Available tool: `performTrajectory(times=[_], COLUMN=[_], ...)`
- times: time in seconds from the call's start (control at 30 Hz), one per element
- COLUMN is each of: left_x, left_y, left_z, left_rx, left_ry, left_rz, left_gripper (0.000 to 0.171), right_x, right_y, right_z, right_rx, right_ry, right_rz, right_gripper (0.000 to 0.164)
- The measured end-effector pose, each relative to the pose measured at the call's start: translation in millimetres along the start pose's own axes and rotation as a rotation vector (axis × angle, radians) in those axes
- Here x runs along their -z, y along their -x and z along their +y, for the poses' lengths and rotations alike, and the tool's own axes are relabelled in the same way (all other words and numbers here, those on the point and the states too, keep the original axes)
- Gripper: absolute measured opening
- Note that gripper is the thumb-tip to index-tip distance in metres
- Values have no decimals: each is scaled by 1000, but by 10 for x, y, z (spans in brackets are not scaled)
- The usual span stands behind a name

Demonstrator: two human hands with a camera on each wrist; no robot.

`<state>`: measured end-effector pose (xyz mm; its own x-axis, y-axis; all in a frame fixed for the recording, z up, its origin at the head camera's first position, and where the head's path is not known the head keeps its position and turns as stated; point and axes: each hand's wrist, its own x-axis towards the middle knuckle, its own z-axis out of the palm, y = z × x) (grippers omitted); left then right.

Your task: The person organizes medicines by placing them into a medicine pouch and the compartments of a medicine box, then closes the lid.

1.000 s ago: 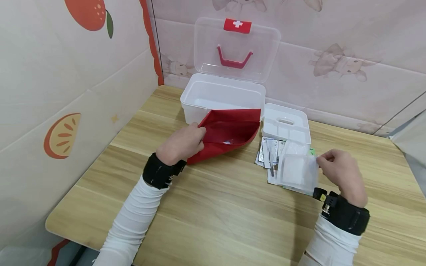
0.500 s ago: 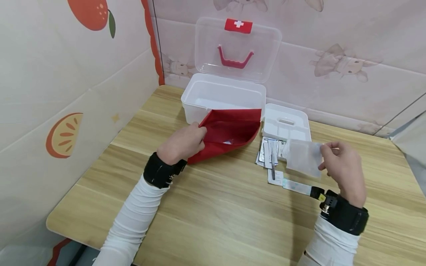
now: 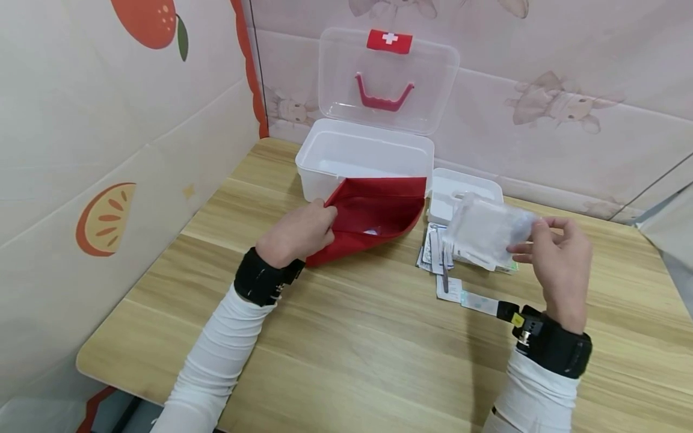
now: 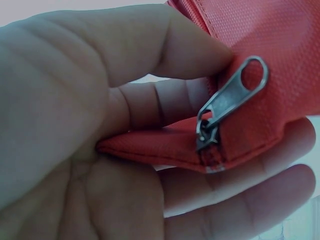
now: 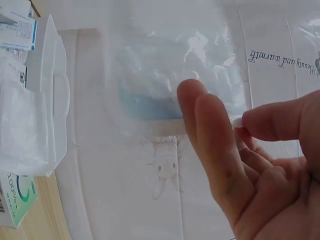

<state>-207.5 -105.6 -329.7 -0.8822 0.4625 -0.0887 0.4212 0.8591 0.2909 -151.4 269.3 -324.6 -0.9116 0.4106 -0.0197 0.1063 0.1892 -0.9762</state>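
Observation:
My left hand (image 3: 298, 233) grips the near left corner of a red zip pouch (image 3: 373, 213), its mouth spread wide. In the left wrist view the metal zipper pull (image 4: 235, 95) hangs beside the thumb, and the pouch's corner lies between the fingers. Something small and pale shows inside the pouch. My right hand (image 3: 560, 258) pinches the edge of a clear packet with a white pad (image 3: 482, 225), raised over the pile of supplies. In the right wrist view, thumb and fingers meet at the corner of this see-through packet (image 5: 175, 75).
Behind the pouch stands an open clear first-aid box (image 3: 363, 150), lid up against the wall. A white tray (image 3: 446, 195) sits to its right. Flat packets (image 3: 428, 255), tweezers (image 3: 445, 279) and a green-and-white box (image 5: 20, 197) lie before the tray.
My right hand has lifted the clear packet off the pile, up and away from me, uncovering flat packets below. The left hand and pouch have stayed in place.

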Motion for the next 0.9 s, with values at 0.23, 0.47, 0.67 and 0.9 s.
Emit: performTrajectory(times=[0.23, 0.47, 0.67, 0.9], left_x=[12, 13, 23, 28], left_y=[4, 9, 13, 16], left_z=[1, 1, 6, 4], left_rx=[0, -5, -7, -12], left_ry=[-2, -8, -16, -20], left_rz=[-7, -3, -3, 7], left_gripper=[15, 14, 14, 14], right_x=[-80, -298, -492, -682], right_y=[1, 47, 89, 149], right_z=[-21, -38, -67, -87], right_rx=[6, 142, 281, 468], right_ry=[-218, -166, -197, -121], right_rz=[21, 30, 7, -25], right_gripper=[10, 13, 11, 12])
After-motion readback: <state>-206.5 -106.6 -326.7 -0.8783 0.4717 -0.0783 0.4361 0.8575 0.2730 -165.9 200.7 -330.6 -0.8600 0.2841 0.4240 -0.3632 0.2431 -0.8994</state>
